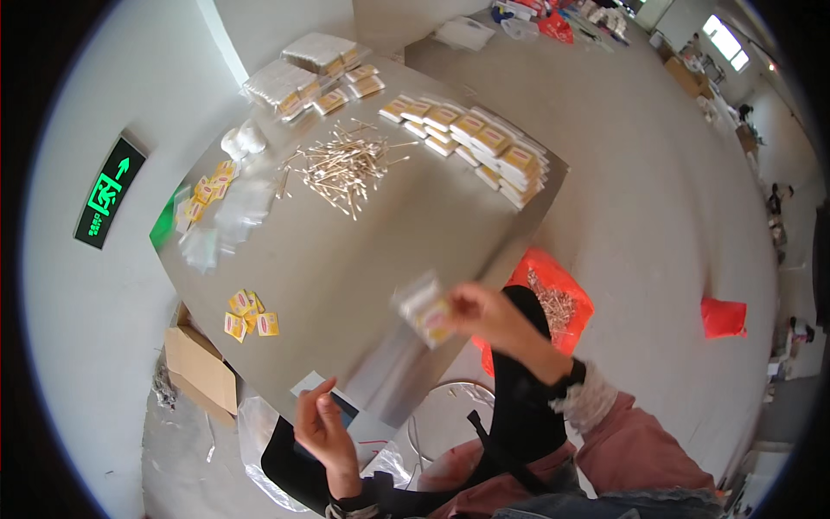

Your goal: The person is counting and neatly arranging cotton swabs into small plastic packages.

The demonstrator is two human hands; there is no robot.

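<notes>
My right hand point(488, 318) pinches the edge of a small clear plastic bag point(421, 304) with a yellow-and-white card in it, held above the table's near right part. The bag is blurred, so its other contents cannot be made out. My left hand point(323, 426) is at the near edge with fingers apart and nothing in it, beside a flat white-and-dark item point(346, 408). A loose heap of cotton swabs point(341, 164) lies at the table's far middle. Several yellow cards point(251, 316) are scattered at the near left.
Stacked filled bags point(471, 138) line the table's far right edge, with larger bundles point(285, 86) at the back. Clear empty bags point(233, 212), more cards point(207, 192) and white rolls point(245, 138) lie left. A red bag of swabs point(549, 298) and a cardboard box point(201, 368) flank the table.
</notes>
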